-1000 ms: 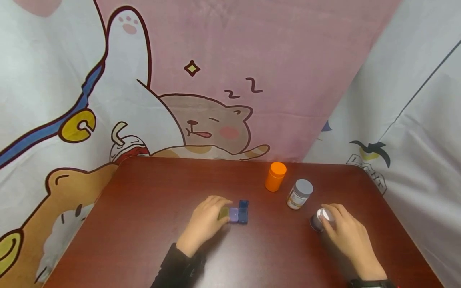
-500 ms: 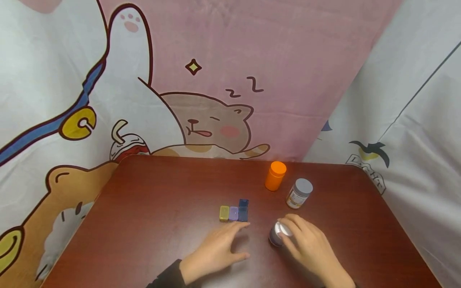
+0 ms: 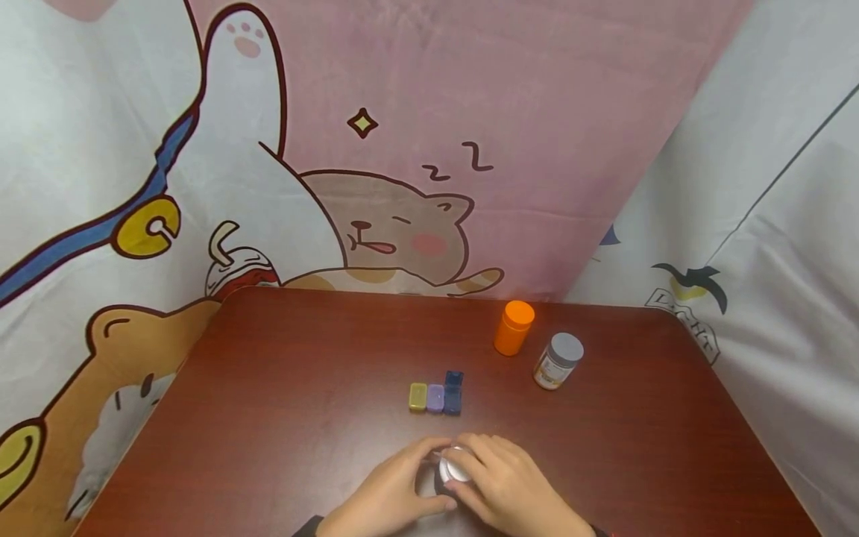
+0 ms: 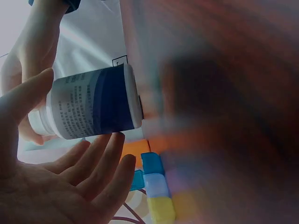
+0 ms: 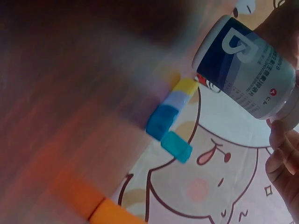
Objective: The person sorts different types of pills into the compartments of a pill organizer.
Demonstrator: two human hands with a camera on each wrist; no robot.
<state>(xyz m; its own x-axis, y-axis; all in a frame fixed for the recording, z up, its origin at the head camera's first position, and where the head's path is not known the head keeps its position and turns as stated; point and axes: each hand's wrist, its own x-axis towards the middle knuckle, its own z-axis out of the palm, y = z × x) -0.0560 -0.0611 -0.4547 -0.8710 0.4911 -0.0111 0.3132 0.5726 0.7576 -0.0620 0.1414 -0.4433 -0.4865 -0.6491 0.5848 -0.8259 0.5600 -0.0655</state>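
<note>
In the head view, my right hand point(image 3: 506, 481) grips the white cap of a pill bottle point(image 3: 455, 464) near the front of the table. The left wrist view shows this bottle point(image 4: 91, 105) as white with a dark blue band round its base, which is close over the tabletop. My left hand point(image 3: 396, 492) is spread around the bottle's left side, thumb on one side and relaxed fingers on the other. Beyond both hands lies a small pill organizer point(image 3: 435, 398) with yellow, lilac and dark blue compartments. The blue compartment's lid point(image 5: 176, 146) stands open.
An orange bottle point(image 3: 514, 328) stands near the table's back edge. Just right of it is a white jar point(image 3: 558, 362) with a grey lid. A printed cartoon cloth point(image 3: 537, 149) hangs behind the brown table point(image 3: 302, 358).
My right hand has brought the pill bottle left and toward the front. The left hand has left the pill organizer and come down beside the bottle.
</note>
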